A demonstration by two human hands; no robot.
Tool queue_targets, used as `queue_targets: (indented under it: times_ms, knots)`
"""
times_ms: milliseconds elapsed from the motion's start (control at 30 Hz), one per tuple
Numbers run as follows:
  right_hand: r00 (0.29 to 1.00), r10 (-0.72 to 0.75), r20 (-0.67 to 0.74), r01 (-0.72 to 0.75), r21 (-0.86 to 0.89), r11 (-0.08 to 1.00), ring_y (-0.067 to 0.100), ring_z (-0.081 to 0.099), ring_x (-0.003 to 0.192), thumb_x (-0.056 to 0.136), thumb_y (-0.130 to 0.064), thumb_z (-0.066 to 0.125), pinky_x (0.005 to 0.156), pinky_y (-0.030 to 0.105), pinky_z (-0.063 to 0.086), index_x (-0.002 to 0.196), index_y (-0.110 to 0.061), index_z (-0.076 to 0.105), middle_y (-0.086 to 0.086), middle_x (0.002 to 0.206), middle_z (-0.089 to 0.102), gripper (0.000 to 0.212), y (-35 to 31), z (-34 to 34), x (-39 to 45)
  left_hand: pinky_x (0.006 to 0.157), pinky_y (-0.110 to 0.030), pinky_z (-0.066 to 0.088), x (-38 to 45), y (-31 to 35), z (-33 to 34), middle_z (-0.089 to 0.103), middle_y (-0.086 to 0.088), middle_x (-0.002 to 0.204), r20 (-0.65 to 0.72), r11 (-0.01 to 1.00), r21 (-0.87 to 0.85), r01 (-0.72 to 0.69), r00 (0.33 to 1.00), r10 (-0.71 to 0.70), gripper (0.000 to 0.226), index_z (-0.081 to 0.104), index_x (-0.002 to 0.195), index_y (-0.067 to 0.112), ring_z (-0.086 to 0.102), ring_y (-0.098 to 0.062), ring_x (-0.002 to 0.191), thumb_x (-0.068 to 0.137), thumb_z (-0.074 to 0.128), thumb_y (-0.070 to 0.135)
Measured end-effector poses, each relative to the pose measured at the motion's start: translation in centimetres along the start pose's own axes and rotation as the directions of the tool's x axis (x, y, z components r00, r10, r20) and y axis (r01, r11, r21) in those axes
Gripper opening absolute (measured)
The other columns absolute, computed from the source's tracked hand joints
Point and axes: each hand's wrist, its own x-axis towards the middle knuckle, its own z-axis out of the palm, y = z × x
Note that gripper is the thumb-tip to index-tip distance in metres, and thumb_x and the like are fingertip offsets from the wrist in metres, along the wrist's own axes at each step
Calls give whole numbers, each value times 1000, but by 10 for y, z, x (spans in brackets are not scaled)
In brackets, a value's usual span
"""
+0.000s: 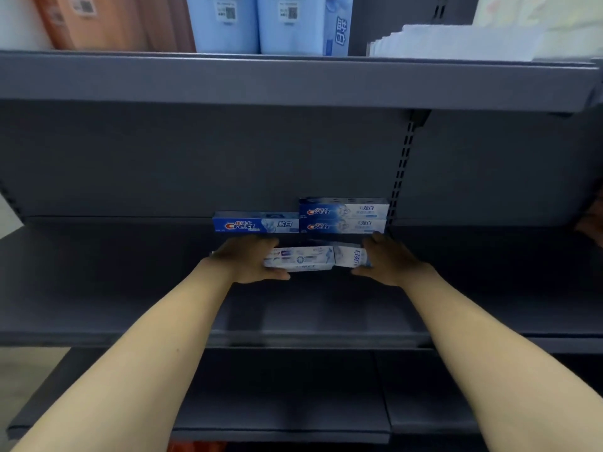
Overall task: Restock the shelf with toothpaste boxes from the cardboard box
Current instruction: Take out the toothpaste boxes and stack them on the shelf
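Both my hands reach into the middle grey shelf (130, 288). My left hand (251, 259) grips the left end of a white toothpaste box (301, 259), thumb under it. My right hand (388, 259) holds the right end of a second white box (350, 256) beside the first. Behind them, against the back panel, stand a blue Crest box (256, 222) and two stacked Crest boxes (344, 216). The cardboard box is out of sight.
The shelf above (293, 79) carries tall light-blue toothpaste boxes (270, 24), brown packs (107, 21) and white items (456, 42). A slotted upright (403, 164) divides the back panel. A lower grey shelf (287, 402) juts out beneath my forearms.
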Motion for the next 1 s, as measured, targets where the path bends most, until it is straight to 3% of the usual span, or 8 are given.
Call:
queue_targets:
  times_ms: [67,167,333,533,667,800,900,1000]
  knots:
    - [1000,-10,-28,10,-11,1000,30,41,126,91,-49,53,103,39,35,136,-8,38,12,136,39,63,-2,2,6,85,-30,48,3,-5,2,59,-2,119,-27,1000,-15,18,999,-18,57,51,113,16,57,-19,102,80,59,61]
    - [998,-34,-58,34,-3,999,30,41,125,96,-39,49,104,37,32,136,-7,39,13,134,40,52,-5,6,10,79,-25,44,10,-7,4,59,-4,123,-48,999,-30,38,998,-39,60,49,120,15,58,-19,105,82,59,59]
    - [997,-65,-49,69,89,994,28,46,119,92,-33,57,95,34,39,128,-9,46,11,129,46,44,1,6,11,91,-33,48,21,-4,5,57,-5,130,-39,995,-82,57,997,-60,72,44,133,16,57,-21,111,80,58,62]
    - [997,-74,-21,77,214,974,24,55,106,85,-29,66,85,33,46,117,-13,52,6,122,55,39,12,0,0,73,-28,40,33,8,-3,59,-7,121,-81,997,-70,41,996,-47,64,48,124,14,58,-23,102,82,57,61]
    - [995,-95,-30,99,171,980,24,58,102,83,-35,68,80,33,47,115,-17,46,3,119,57,43,10,4,-8,76,-31,42,39,14,-7,60,-11,118,-91,995,-97,36,995,-45,63,50,122,10,58,-25,99,81,60,58]
    - [996,-84,1,82,242,967,18,59,92,85,-50,61,78,33,48,112,-21,49,-2,107,60,42,10,3,-17,68,-26,37,41,8,-5,64,-9,105,-17,978,-207,33,999,-37,44,58,103,12,53,-17,82,79,68,49]
    - [999,-53,-2,52,263,963,18,63,87,88,-56,52,75,33,49,106,-22,55,-1,95,66,39,12,3,-18,69,-25,36,40,0,-4,59,-6,103,51,975,-215,58,998,-48,48,58,109,9,51,-17,84,80,69,46]
    - [999,-33,27,24,283,959,17,61,89,87,-57,53,71,29,46,110,-24,57,-2,97,65,40,12,3,-16,71,-26,34,40,-9,0,59,-9,107,93,973,-202,108,992,-91,52,57,114,6,49,-18,86,81,69,44]
